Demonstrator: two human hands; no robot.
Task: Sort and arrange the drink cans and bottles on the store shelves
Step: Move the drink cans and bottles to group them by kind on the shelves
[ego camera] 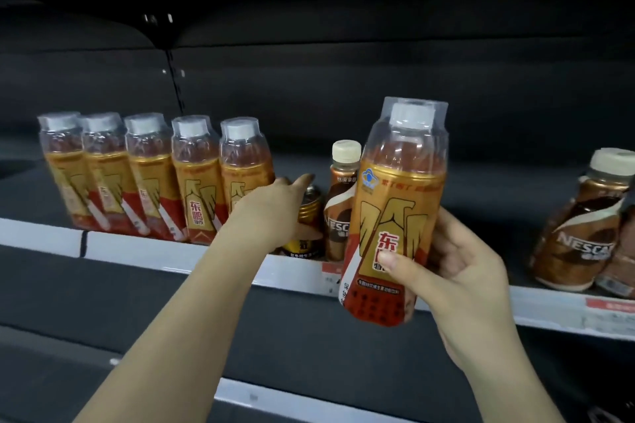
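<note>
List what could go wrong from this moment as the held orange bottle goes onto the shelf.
1. The left hand reaches past the row of orange bottles toward the small gold can; a nudge could topple the can or the Nescafe bottle beside it.
2. The right hand holds the orange bottle low on its body, so it could tip.
3. The Nescafe bottle on the right appears to lean and might fall if the shelf edge is jolted.

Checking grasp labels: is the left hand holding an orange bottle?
No: the left hand reaches toward the small gold can; the right hand grips the orange bottle.
</note>
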